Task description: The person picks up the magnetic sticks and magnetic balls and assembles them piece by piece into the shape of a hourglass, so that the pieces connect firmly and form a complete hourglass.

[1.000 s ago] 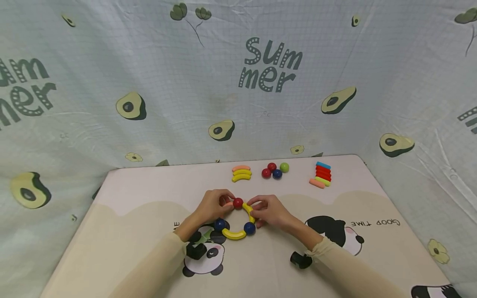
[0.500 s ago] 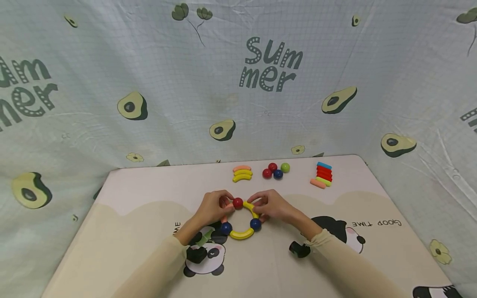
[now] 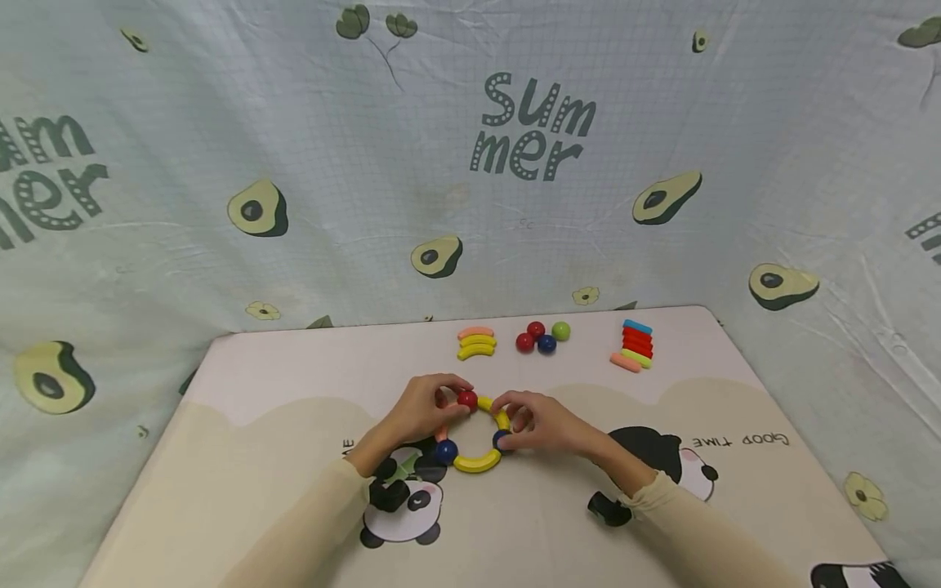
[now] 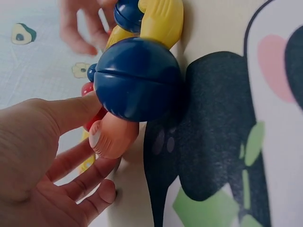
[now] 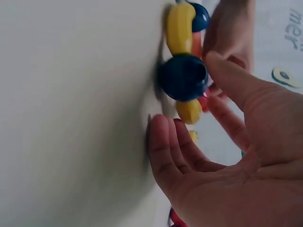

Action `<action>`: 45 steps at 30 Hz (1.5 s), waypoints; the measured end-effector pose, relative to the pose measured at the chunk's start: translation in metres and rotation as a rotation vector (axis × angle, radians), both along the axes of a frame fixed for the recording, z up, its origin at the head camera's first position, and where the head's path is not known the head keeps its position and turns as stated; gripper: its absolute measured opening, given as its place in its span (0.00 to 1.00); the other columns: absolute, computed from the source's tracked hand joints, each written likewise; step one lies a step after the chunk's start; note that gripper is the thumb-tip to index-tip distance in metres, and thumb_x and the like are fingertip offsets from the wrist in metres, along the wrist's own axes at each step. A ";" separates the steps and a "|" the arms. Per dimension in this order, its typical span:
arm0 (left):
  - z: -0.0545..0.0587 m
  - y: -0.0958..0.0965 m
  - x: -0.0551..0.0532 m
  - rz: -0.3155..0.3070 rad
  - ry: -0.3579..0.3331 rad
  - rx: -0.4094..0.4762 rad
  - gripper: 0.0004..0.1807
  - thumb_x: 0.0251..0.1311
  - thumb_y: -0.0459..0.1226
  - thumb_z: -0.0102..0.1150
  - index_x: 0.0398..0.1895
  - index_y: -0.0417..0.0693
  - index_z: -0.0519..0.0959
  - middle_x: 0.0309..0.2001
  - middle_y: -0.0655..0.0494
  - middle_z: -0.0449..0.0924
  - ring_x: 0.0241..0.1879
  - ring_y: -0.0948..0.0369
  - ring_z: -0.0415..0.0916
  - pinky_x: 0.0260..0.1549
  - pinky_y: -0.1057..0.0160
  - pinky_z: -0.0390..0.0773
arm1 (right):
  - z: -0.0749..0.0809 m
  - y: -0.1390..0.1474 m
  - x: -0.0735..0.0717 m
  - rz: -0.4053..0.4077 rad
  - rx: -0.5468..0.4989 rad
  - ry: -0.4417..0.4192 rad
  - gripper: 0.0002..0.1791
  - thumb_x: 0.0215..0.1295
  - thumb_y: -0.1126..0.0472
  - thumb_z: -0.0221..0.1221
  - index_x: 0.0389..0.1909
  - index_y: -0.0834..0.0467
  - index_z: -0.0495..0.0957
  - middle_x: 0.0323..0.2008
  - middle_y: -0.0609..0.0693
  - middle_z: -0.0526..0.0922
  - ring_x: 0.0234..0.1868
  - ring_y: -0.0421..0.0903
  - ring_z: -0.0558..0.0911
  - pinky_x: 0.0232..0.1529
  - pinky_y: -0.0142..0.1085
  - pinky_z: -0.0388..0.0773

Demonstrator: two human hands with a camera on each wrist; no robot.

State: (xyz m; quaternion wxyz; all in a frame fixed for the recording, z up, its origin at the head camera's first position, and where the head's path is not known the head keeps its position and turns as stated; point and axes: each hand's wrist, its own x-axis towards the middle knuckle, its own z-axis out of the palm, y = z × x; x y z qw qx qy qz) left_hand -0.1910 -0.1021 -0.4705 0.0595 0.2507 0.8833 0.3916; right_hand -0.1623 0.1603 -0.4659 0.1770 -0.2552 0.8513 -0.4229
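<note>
A ring of toy balls and rods lies on the table in the head view. At its far side is a red ball (image 3: pixel 467 399), pinched between thumb and fingers of my left hand (image 3: pixel 425 410). A salmon rod (image 4: pixel 116 135) runs from there to the left blue ball (image 4: pixel 138 79). A yellow curved rod (image 3: pixel 476 463) spans the near side to the right blue ball (image 5: pixel 182 77). My right hand (image 3: pixel 546 422) is spread at that ball, its thumb against it, fingertips near another yellow curved rod (image 5: pixel 188 111) on the ring's right.
At the back lie a salmon rod (image 3: pixel 475 332) with two yellow curved rods (image 3: pixel 476 350), several balls (image 3: pixel 546 343), and a stack of coloured straight rods (image 3: pixel 637 342). Black devices (image 3: pixel 608 510) sit on both wrists. A patterned cloth (image 3: pixel 353 204) hangs behind the table.
The ring's near side has shifted right. My left fingers have moved from the salmon rod onto the red ball. My right thumb has come down from the yellow rod to the right blue ball.
</note>
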 end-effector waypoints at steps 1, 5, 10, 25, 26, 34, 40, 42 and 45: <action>0.001 0.000 0.000 -0.002 -0.007 0.002 0.16 0.62 0.36 0.72 0.53 0.47 0.86 0.45 0.55 0.85 0.31 0.60 0.73 0.30 0.68 0.73 | -0.001 0.000 0.002 0.022 0.004 0.020 0.23 0.63 0.55 0.72 0.58 0.52 0.78 0.46 0.48 0.79 0.43 0.46 0.79 0.46 0.36 0.80; 0.003 0.000 -0.002 0.003 -0.030 0.008 0.15 0.63 0.37 0.72 0.53 0.48 0.86 0.45 0.56 0.85 0.32 0.60 0.74 0.30 0.68 0.73 | -0.004 -0.001 0.008 0.068 0.027 0.112 0.20 0.62 0.55 0.73 0.52 0.52 0.79 0.41 0.46 0.76 0.41 0.45 0.76 0.43 0.34 0.77; 0.001 -0.001 -0.003 0.016 -0.004 0.021 0.14 0.61 0.36 0.72 0.50 0.47 0.86 0.43 0.55 0.86 0.32 0.60 0.74 0.31 0.68 0.74 | -0.005 0.002 0.008 0.044 0.046 0.137 0.16 0.65 0.58 0.71 0.52 0.52 0.80 0.39 0.44 0.78 0.39 0.44 0.77 0.42 0.33 0.78; 0.002 -0.002 -0.003 0.058 -0.028 0.013 0.13 0.61 0.36 0.73 0.47 0.46 0.85 0.42 0.53 0.86 0.35 0.61 0.78 0.36 0.66 0.77 | -0.004 0.029 -0.041 -0.089 0.032 0.114 0.17 0.70 0.67 0.63 0.57 0.53 0.82 0.48 0.52 0.86 0.44 0.48 0.83 0.52 0.45 0.81; 0.002 -0.003 -0.003 0.052 -0.031 0.015 0.13 0.61 0.36 0.72 0.48 0.46 0.85 0.42 0.53 0.86 0.35 0.61 0.78 0.36 0.66 0.78 | -0.003 0.029 -0.042 -0.092 0.034 0.107 0.17 0.71 0.67 0.63 0.57 0.53 0.82 0.49 0.52 0.86 0.44 0.48 0.84 0.51 0.44 0.81; 0.002 -0.005 -0.004 0.035 -0.014 0.019 0.14 0.62 0.34 0.72 0.51 0.47 0.86 0.43 0.55 0.86 0.35 0.62 0.78 0.37 0.67 0.78 | -0.001 0.025 -0.042 -0.109 0.027 0.110 0.15 0.70 0.61 0.65 0.56 0.54 0.82 0.47 0.53 0.86 0.42 0.47 0.83 0.45 0.40 0.82; -0.002 -0.001 -0.005 0.041 0.054 0.057 0.14 0.61 0.33 0.72 0.51 0.44 0.86 0.44 0.53 0.87 0.35 0.60 0.78 0.37 0.67 0.78 | -0.004 0.022 -0.050 -0.169 0.040 0.151 0.14 0.70 0.60 0.66 0.55 0.54 0.83 0.46 0.51 0.86 0.41 0.46 0.82 0.48 0.42 0.80; -0.003 0.001 -0.005 0.055 0.058 0.062 0.14 0.61 0.34 0.72 0.51 0.45 0.86 0.44 0.53 0.87 0.35 0.60 0.78 0.37 0.67 0.78 | -0.005 0.022 -0.054 -0.187 0.041 0.155 0.15 0.70 0.60 0.66 0.56 0.53 0.83 0.46 0.51 0.86 0.43 0.47 0.82 0.49 0.42 0.80; -0.003 0.002 -0.006 0.074 0.057 0.058 0.14 0.61 0.35 0.73 0.50 0.45 0.86 0.43 0.54 0.87 0.35 0.60 0.77 0.36 0.67 0.77 | -0.005 0.022 -0.060 -0.195 0.027 0.150 0.15 0.70 0.61 0.66 0.56 0.54 0.83 0.48 0.52 0.85 0.45 0.48 0.82 0.51 0.44 0.81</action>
